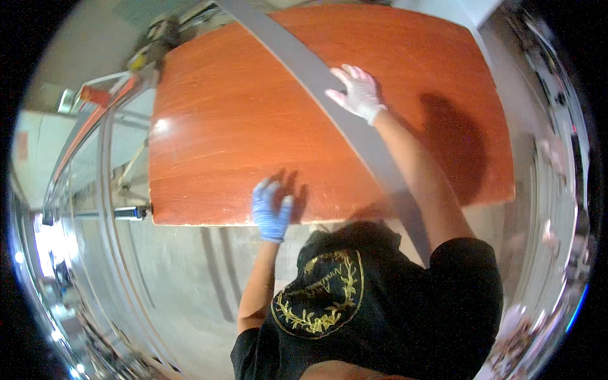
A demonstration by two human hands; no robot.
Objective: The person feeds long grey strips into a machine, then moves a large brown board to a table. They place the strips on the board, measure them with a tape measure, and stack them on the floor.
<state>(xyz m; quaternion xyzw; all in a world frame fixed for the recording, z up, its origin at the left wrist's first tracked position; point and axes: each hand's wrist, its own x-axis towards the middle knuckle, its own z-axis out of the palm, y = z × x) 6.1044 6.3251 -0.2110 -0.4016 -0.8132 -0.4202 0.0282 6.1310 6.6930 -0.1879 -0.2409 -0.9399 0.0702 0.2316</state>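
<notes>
1. Head view: left hand (271,212), in a blue glove, lies flat with fingers spread on the near edge of the reddish-brown wooden panel (253,107); it grips nothing.
2. Right hand (358,92), in a white glove, presses open-palmed on the long grey straightedge (316,76); fingers are extended, not curled around it.
3. Straightedge runs diagonally across the panel, from the far edge at upper centre down past the near edge beside the right forearm.
4. Panel lies flat and glossy, filling the upper middle of the view; both hands are well apart on it.
5. Metal frame rails (107,183) stand left of the panel; grey concrete floor (190,285) lies below its near edge.
</notes>
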